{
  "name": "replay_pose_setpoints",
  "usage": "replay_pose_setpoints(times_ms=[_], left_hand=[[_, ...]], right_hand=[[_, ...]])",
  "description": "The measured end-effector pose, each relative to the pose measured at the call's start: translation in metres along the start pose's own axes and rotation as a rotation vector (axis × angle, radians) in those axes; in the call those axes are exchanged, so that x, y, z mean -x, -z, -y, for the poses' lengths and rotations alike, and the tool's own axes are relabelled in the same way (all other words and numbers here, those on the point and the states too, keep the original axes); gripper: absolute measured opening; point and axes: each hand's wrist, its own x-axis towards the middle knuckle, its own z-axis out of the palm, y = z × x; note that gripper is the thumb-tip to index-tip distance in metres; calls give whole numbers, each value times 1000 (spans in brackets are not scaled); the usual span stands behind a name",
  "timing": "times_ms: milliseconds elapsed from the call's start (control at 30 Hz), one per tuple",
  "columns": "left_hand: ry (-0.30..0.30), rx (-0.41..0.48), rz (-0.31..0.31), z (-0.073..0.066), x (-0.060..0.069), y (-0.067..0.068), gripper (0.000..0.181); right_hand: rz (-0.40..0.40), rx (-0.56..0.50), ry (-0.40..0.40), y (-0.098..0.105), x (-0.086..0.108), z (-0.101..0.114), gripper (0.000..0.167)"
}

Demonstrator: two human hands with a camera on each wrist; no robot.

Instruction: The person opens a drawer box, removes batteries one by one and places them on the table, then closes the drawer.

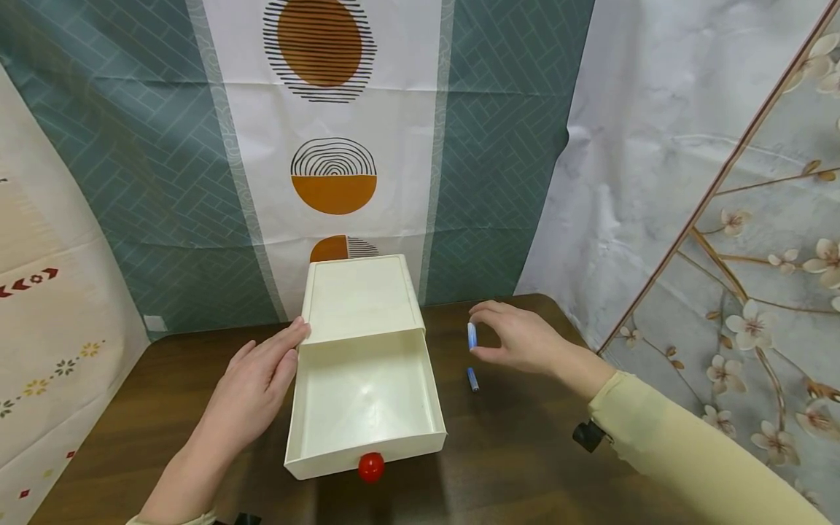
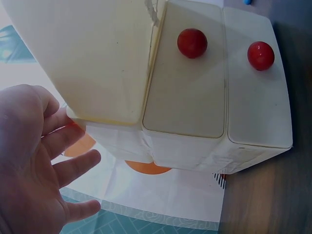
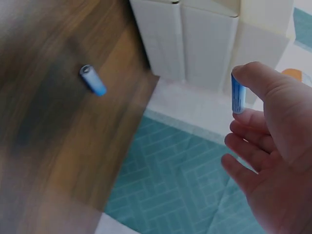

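Observation:
A small white drawer cabinet (image 1: 364,295) stands on the table with its top drawer (image 1: 367,397) pulled out, and no contents show inside. My left hand (image 1: 252,386) rests its fingertips against the cabinet's left top edge, fingers fairly straight. Between thumb and index finger, my right hand (image 1: 518,339) pinches a blue and white battery (image 3: 238,92) by its two ends, above the table right of the cabinet. A second battery (image 1: 472,379) lies on the table below that hand. In the left wrist view, two lower drawers (image 2: 185,92) are closed.
Red round knobs (image 1: 371,467) stick out from the drawer fronts. The brown wooden table (image 1: 525,452) ends at a patterned cloth (image 1: 485,182) behind the cabinet. A floral cloth (image 1: 741,306) hangs at the right, and a pale cloth (image 1: 52,292) at the left.

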Motion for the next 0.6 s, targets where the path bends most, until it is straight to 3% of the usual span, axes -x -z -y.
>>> replay_pose_setpoints(times_ms=[600], left_hand=[[9,-1,10,-1,-1,0,44]], right_hand=[[46,5,-27,-27,12,-29,42]])
